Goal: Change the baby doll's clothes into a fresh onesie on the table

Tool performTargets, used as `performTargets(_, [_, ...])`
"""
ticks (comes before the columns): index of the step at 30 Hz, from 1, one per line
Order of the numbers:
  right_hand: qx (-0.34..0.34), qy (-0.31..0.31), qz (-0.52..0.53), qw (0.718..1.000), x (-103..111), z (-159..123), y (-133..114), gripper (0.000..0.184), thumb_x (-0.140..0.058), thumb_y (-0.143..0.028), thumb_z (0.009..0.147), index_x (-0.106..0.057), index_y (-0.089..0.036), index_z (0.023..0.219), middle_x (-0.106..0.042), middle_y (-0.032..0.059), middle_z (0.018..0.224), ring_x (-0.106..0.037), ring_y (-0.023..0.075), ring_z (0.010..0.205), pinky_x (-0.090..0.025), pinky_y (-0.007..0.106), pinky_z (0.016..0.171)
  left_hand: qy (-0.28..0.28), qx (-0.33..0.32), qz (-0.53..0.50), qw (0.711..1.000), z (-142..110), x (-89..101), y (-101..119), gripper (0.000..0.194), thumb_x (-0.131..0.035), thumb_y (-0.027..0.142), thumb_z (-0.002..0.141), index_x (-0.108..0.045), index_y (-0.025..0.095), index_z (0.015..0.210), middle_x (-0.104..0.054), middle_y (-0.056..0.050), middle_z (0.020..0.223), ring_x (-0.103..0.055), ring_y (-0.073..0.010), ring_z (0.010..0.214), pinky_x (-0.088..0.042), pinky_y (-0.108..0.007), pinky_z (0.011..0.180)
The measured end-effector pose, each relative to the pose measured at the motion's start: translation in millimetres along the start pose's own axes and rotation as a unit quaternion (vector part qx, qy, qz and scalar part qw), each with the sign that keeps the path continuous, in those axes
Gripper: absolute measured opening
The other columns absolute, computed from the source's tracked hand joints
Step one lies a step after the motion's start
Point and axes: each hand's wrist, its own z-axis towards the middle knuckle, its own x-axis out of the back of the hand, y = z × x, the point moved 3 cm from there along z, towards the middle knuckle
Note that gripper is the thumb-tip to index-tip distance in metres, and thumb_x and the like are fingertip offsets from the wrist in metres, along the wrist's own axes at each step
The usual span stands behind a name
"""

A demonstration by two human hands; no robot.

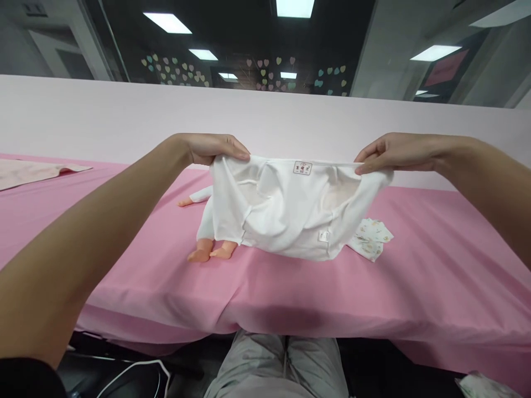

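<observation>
A small white baby shirt (282, 207) hangs stretched between my two hands above the table, with a printed mark at its top edge and a small tag lower down. My left hand (218, 148) pinches its upper left corner. At the upper right, my right hand (384, 152) grips the edge between thumb and fingers. Behind the cloth on the left lies a baby doll (205, 224) in white clothing; one hand and both feet show, while its head and most of its body are hidden.
Pink cloth (290, 298) covers the table and drapes over its front edge. A folded patterned cloth (371, 237) lies right of the shirt, partly covered by it. At the far left is a pale pink cloth (37, 171). A white wall (124, 116) with windows above stands behind.
</observation>
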Motion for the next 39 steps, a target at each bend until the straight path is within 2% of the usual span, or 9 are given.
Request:
performTargets(4, [0.010,-0.007,0.066,0.998,0.3,-6.5,8.1,0.031,-0.076,-0.044,0.059,-0.069,-0.027,0.084,-0.066,0.0058,0.081,-0.062,0.0197,0.067,-0.055,0.034,0.059,-0.094,-0.005,-0.060,0.994,-4.7,-0.9,-2.8,0.035,-0.078,0.047,0.055,-0.068,0.015,0.064,-0.061,-0.008,0.064,-0.058,-0.0309,0.091,-0.045,-0.044,0.081])
performTargets(7, [0.013,-0.015,0.124,0.992,-16.5,4.6,21.7,0.033,-0.074,-0.044,0.061,-0.069,-0.024,0.087,-0.067,0.0070,0.084,-0.062,0.0182,0.066,-0.054,0.031,0.057,-0.140,-0.003,-0.077,0.987,7.6,-12.7,-13.0,0.032,-0.078,0.046,0.056,-0.068,0.017,0.064,-0.064,-0.009,0.067,-0.060,-0.0289,0.089,-0.047,-0.042,0.081])
performTargets(12, [-0.052,-0.095,0.160,0.981,-87.2,54.7,73.6,0.027,-0.071,-0.040,0.065,-0.070,-0.021,0.084,-0.068,0.0088,0.094,-0.062,0.0186,0.075,-0.051,0.027,0.060,-0.178,0.086,-0.038,0.980,61.4,-61.7,-68.4,0.031,-0.079,0.036,0.050,-0.072,0.021,0.076,-0.069,-0.008,0.078,-0.064,-0.0230,0.081,-0.049,-0.031,0.074])
performTargets(15, [-0.107,-0.094,0.148,0.979,-134.7,87.4,114.9,0.022,-0.071,-0.034,0.064,-0.070,-0.019,0.080,-0.068,0.0088,0.095,-0.061,0.0199,0.080,-0.049,0.028,0.064,-0.220,0.120,0.022,0.968,95.3,-100.9,-110.9,0.033,-0.076,0.041,0.054,-0.072,0.022,0.081,-0.070,-0.008,0.086,-0.063,-0.0221,0.084,-0.047,-0.028,0.072])
performTargets(20, [-0.073,-0.072,0.116,0.988,-183.3,137.2,165.0,0.014,-0.067,-0.028,0.064,-0.069,-0.016,0.072,-0.066,0.0068,0.085,-0.057,0.0175,0.079,-0.043,0.026,0.068,-0.186,0.083,0.088,0.975,147.5,-138.3,-166.4,0.034,-0.071,0.048,0.058,-0.072,0.021,0.078,-0.069,-0.005,0.092,-0.059,-0.0223,0.087,-0.042,-0.027,0.073])
performTargets(25, [-0.064,-0.026,0.103,0.992,-191.0,202.9,197.6,0.021,-0.067,-0.034,0.064,-0.066,-0.014,0.071,-0.062,0.0038,0.073,-0.054,0.0143,0.068,-0.040,0.025,0.063,-0.155,0.067,0.175,0.970,195.6,-137.0,-204.6,0.036,-0.060,0.052,0.066,-0.070,0.018,0.075,-0.067,-0.003,0.083,-0.057,-0.0190,0.079,-0.040,-0.025,0.069])
performTargets(28, [-0.077,0.025,0.084,0.993,-189.6,229.9,206.7,0.020,-0.067,-0.033,0.065,-0.063,-0.014,0.067,-0.061,0.0023,0.070,-0.052,0.0127,0.065,-0.038,0.024,0.062,-0.112,0.063,0.231,0.964,205.7,-133.8,-212.4,0.034,-0.055,0.049,0.070,-0.069,0.019,0.077,-0.068,-0.002,0.083,-0.058,-0.0178,0.080,-0.040,-0.024,0.068])
performTargets(33, [-0.074,0.094,-0.006,0.993,-189.4,235.1,205.9,0.023,-0.066,-0.038,0.067,-0.060,-0.016,0.065,-0.057,0.0002,0.065,-0.049,0.0121,0.063,-0.034,0.024,0.059,-0.048,0.066,0.326,0.942,197.0,-139.4,-205.4,0.034,-0.049,0.047,0.075,-0.067,0.020,0.084,-0.067,-0.004,0.094,-0.059,-0.0204,0.085,-0.041,-0.026,0.068])
performTargets(39, [-0.064,0.106,-0.056,0.991,-190.6,231.1,206.6,0.031,-0.064,-0.046,0.070,-0.058,-0.017,0.061,-0.056,0.0007,0.063,-0.049,0.0132,0.062,-0.032,0.025,0.057,-0.028,0.072,0.413,0.907,199.4,-144.7,-203.1,0.035,-0.047,0.047,0.077,-0.067,0.022,0.090,-0.066,-0.007,0.096,-0.059,-0.0248,0.092,-0.043,-0.033,0.076])
